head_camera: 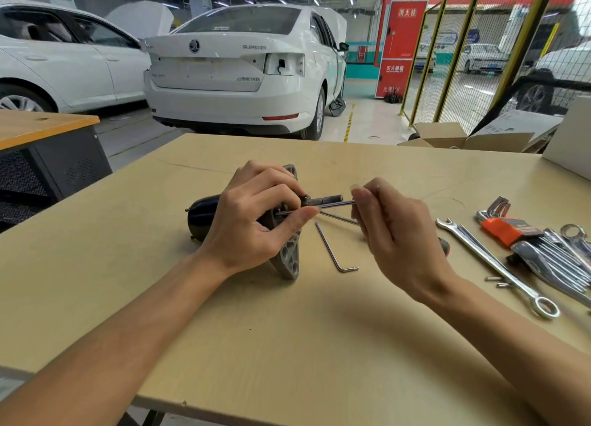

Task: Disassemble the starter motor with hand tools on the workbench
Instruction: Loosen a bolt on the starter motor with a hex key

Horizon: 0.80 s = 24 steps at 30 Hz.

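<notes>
While the left hand (256, 221) curls over the starter motor (236, 221) at frame centre, its thumb and forefinger pinching a long thin bolt or rod (323, 205) where it leaves the housing, the right hand (393, 230) pinches the rod's free end, fingertips together, just right of centre. Motor lies on its side on the workbench (287, 329), dark body to the left, grey mounting flange (287, 259) toward the viewer. A loose hex key (335, 250) lies on the bench under the rod; a second thin rod beside it, partly hidden by the right hand. Risks, as judged: rod is slim and held only at the fingertips, so a slip would drop it onto the bench to roll off. Pulling off-axis could bind it in the housing. Motor rests on a rounded body, steadied by one hand only; it could roll if that grip eases. Combination wrench (499, 266) and orange-holder hex key set (511, 230) sit lower right, two small pins (494, 278) loose near the wrench, easily swept off.
</notes>
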{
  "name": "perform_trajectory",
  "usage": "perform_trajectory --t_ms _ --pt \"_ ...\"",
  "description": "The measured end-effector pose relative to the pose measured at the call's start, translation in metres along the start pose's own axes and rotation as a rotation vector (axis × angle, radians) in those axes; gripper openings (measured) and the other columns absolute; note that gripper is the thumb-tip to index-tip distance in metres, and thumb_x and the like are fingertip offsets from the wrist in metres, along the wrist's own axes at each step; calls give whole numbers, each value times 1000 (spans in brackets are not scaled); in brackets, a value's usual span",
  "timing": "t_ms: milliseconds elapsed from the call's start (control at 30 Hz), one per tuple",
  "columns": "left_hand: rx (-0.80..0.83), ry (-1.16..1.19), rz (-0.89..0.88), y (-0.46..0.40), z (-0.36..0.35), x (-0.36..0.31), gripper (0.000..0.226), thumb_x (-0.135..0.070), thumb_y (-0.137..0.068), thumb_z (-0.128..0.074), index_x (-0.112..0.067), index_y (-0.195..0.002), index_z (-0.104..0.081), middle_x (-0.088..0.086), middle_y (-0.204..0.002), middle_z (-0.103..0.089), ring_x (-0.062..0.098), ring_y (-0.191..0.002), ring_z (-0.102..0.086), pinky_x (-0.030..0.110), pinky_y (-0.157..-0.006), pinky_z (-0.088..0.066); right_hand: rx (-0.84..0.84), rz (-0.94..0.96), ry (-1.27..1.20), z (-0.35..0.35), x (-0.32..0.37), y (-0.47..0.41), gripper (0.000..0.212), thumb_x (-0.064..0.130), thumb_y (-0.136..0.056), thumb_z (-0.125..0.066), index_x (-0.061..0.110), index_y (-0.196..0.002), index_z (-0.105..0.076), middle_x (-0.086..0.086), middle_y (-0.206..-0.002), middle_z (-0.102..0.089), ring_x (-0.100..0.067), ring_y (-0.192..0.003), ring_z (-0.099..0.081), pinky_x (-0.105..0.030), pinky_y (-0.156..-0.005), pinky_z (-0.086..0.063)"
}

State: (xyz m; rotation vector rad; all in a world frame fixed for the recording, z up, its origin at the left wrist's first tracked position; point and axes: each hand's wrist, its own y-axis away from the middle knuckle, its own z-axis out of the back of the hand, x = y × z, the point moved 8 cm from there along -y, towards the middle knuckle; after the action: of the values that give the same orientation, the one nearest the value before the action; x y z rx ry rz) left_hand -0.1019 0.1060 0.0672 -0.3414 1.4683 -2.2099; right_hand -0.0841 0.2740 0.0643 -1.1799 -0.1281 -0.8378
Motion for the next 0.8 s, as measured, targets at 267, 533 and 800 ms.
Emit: perform_trajectory --t_ms 267,533,800 --pt "10 -10 1 0 0 1 33 -28 -90 -68 -1 -72 -73 9 -88 -72 32 -93 -62 48 -80 -49 22 -63 -188 -6 6 5 43 47 -100 -33 17 -74 -50 6 -53 -45 -12 -48 -43 -29 -49 -36" --pt "27 0 -2 1 0 -1 34 -28 -91 -67 0 -71 -72 9 -88 -72 33 -93 -63 50 -80 -49 25 -193 -470 -11 -2 14 32 32 -93 -41 8 -73 -48 -4 -55 -41 -12 -46 -38 -20 -44 -33" --pt "28 7 -11 1 -1 0 41 -35 -95 -63 -3 -71 -74 9 -89 -71 32 -93 -61 52 -77 -48 28 -197 -463 -11 -6 13 35 10 -92 -35 31 -91 -64 4 -51 -44 -10 -42 -37 -17 -47 -32"
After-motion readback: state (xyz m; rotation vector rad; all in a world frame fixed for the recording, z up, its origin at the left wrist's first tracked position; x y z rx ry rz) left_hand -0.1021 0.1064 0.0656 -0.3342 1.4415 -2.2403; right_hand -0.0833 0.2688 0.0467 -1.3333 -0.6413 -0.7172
